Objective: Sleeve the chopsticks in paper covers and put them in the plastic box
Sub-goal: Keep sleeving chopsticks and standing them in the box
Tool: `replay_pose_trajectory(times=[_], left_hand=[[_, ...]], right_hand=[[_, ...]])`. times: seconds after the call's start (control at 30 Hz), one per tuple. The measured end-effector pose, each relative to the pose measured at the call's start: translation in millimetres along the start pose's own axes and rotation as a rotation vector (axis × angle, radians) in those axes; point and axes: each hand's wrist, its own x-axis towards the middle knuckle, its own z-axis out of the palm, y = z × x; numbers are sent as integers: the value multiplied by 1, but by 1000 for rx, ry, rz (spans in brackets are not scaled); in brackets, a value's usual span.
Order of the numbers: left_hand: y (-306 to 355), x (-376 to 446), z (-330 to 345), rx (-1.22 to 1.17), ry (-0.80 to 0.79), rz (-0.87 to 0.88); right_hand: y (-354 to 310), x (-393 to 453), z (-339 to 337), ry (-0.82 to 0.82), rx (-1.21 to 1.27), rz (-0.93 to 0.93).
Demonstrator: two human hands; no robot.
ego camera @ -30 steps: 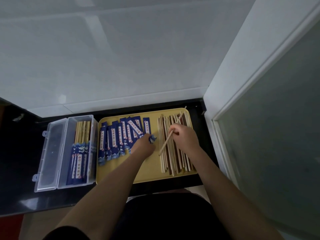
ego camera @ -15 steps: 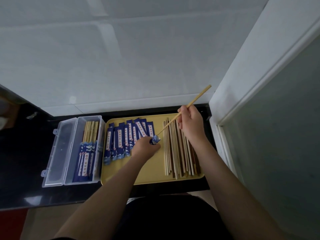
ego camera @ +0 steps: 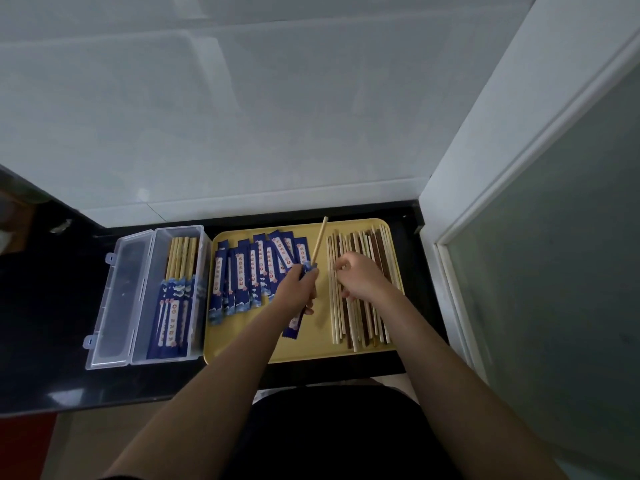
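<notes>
**One chopstick now in the sleeve, right hand back at the pile**

Chopstick (ego camera: 319, 243) sits in the blue paper cover (ego camera: 295, 323), pale top end sticking out past the cover mouth, angled up toward the wall. Half a second ago the right hand held that stick raised with only its tip at the cover mouth; now the stick is down inside and the right hand has let go.

Left hand (ego camera: 298, 289) grips the cover and stick together, fingers curled round them, above the middle of the yellow tray (ego camera: 311, 351). Cover's lower end pokes out below the fist.

Right hand (ego camera: 360, 280) is over the loose chopsticks (ego camera: 349, 323) on the tray's right side, fingers curled, fingertips at the sticks. Can't tell if it has pinched one.

Empty covers (ego camera: 249, 271) lie fanned on the tray's left side, overlapping, just beside the left hand.

Plastic box (ego camera: 180, 355) stands open, touching the tray's left edge, lid (ego camera: 117, 299) folded out flat to its left. Sleeved chopsticks (ego camera: 175, 317) lie inside it, bare ends pointing at the wall.

All on a black counter (ego camera: 52, 341). White wall behind, frosted glass door (ego camera: 554, 271) to the right. Forearms cover the tray's near edge.
</notes>
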Motion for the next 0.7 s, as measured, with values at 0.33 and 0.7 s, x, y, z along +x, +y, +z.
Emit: replay_pose_trajectory(times=[0.33, 0.7], left_hand=[[-18, -6, -6, -341, -6, -171], [-30, 2, 0, -457, -67, -376]], right_hand=[[24, -1, 70, 158, -443, 49], [21, -3, 87, 178, -321, 82]])
